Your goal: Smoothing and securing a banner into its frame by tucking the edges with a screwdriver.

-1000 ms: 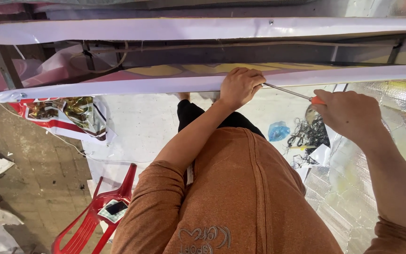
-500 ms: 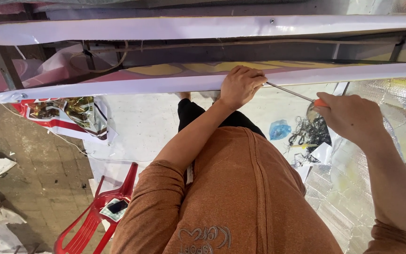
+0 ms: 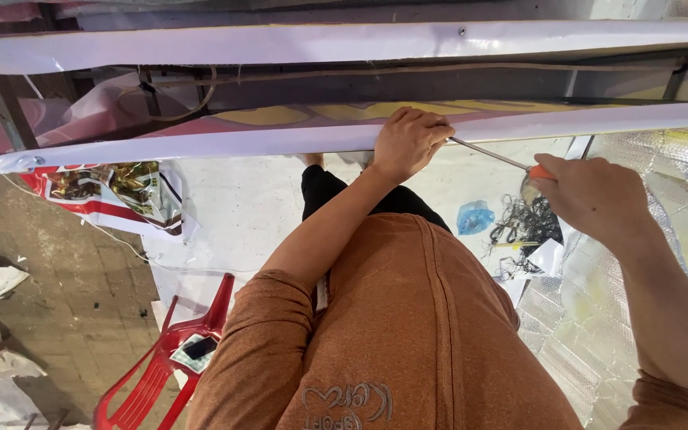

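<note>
Screwdriver (image 3: 494, 154) worked at the front edge of a white-wrapped rail (image 3: 201, 145).
Slim steel shaft, orange handle: judged light, rigid, best gripped at the handle. Right hand (image 3: 595, 197) is closed on that handle; left hand (image 3: 409, 142) is clamped over the rail where the tip meets it. Sheeting looks soft, slippery. Red chair (image 3: 165, 362) stands below.

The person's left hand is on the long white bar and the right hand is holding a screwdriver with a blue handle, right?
Almost. The handle is orange, not blue. In the head view the left hand does rest on the long white bar, and the right hand grips the screwdriver, whose thin metal shaft runs toward the left hand's fingers.
</note>
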